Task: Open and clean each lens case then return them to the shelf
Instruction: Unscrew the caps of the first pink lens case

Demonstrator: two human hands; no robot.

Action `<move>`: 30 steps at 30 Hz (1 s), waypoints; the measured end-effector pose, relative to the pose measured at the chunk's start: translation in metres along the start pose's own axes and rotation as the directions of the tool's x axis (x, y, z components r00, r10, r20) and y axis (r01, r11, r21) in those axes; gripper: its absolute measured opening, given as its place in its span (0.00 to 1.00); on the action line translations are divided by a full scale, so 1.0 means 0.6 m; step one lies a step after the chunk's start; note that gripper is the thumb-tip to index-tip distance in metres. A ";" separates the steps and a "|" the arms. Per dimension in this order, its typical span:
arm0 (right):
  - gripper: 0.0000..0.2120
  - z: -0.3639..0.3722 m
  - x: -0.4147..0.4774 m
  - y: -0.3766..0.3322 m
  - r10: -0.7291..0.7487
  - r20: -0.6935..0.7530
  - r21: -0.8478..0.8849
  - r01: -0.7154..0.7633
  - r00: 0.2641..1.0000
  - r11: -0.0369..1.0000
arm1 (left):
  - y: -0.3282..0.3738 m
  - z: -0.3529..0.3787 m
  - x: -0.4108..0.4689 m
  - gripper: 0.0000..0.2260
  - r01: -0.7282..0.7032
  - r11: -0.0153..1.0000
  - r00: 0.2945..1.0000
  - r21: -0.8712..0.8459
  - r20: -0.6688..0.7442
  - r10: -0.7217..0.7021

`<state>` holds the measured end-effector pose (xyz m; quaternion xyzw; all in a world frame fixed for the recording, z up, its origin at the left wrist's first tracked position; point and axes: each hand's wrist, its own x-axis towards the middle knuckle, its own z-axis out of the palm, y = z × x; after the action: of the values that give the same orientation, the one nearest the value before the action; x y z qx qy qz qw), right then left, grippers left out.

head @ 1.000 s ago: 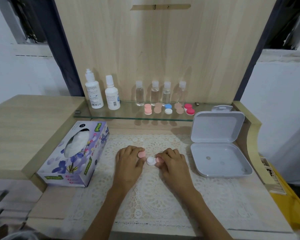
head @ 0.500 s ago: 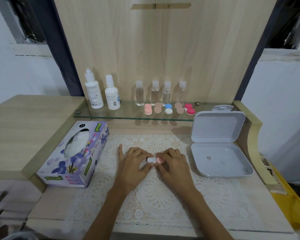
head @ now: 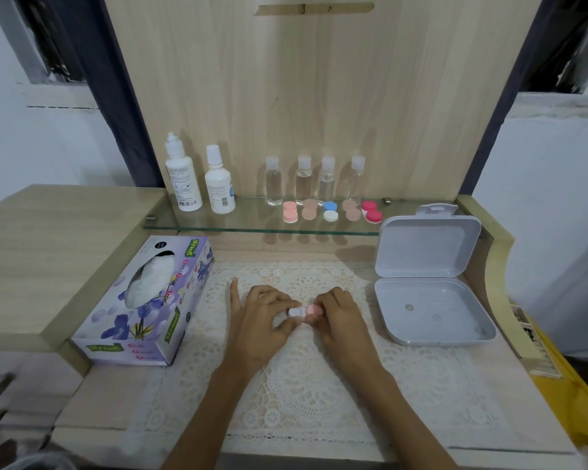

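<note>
Fingertips (head: 284,300) of both hands curl onto the small lens case (head: 301,312) I see held between them, left hand (head: 262,317) pinching its white cap, right hand (head: 340,313) pinching the pink cap, over the lace mat (head: 302,395); other lens cases (head: 330,212) sit well behind on the glass shelf (head: 218,225).

Only thing I can actually read is "Mysoft" on the green tags of the purple tissue box (head: 143,300), plus "Soft" along its top, the white bottles (head: 183,178) have print way too tiny.
</note>
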<state>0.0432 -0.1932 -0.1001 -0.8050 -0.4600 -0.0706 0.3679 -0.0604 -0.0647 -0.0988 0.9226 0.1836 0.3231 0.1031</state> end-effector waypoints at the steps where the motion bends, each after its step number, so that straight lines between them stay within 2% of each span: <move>1: 0.04 0.001 0.000 0.001 -0.009 0.008 0.000 0.009 1.000 1.000 | -0.001 0.001 0.000 0.18 0.002 1.000 1.000 -0.002 0.003 -0.002; 4: 0.04 0.002 0.000 0.004 -0.037 0.027 0.004 0.037 0.999 0.999 | -0.002 0.001 0.000 0.17 0.014 1.000 1.000 -0.007 0.014 -0.014; 9: 0.13 -0.005 -0.003 0.000 -0.042 0.026 0.036 0.041 0.999 0.998 | -0.002 0.002 0.000 0.17 0.008 1.000 1.000 -0.008 0.007 -0.008; 14: 0.13 -0.009 0.000 -0.001 0.058 0.006 0.083 -0.058 0.998 0.995 | -0.002 0.002 0.000 0.16 -0.004 1.000 1.000 -0.012 -0.009 0.004; 17: 0.08 -0.009 -0.001 0.000 0.029 0.006 0.077 -0.029 1.000 0.997 | -0.002 0.001 -0.001 0.16 0.000 1.000 1.000 -0.022 -0.009 0.000; 20: 0.13 -0.010 -0.004 -0.004 -0.006 0.019 0.078 0.004 1.000 0.997 | -0.002 0.002 -0.001 0.16 0.002 1.000 1.000 -0.021 0.001 -0.002; 23: 0.18 -0.013 -0.001 -0.003 0.041 0.018 0.108 -0.043 0.999 0.993 | -0.002 0.002 -0.001 0.16 -0.001 1.000 1.000 -0.021 0.001 0.001; 27: 0.14 -0.015 0.000 0.000 0.067 -0.002 0.124 -0.067 0.998 0.990 | -0.001 0.001 0.000 0.17 0.000 1.000 1.000 -0.026 0.002 0.001; 30: 0.15 -0.018 -0.003 -0.003 0.088 0.003 0.157 -0.087 0.996 0.984 | -0.001 0.001 0.000 0.17 0.002 1.000 1.000 -0.025 0.011 -0.002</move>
<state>0.0429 -0.2010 -0.0920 -0.7929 -0.4275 -0.0195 0.4339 -0.0601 -0.0644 -0.0992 0.9228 0.1798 0.3202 0.1162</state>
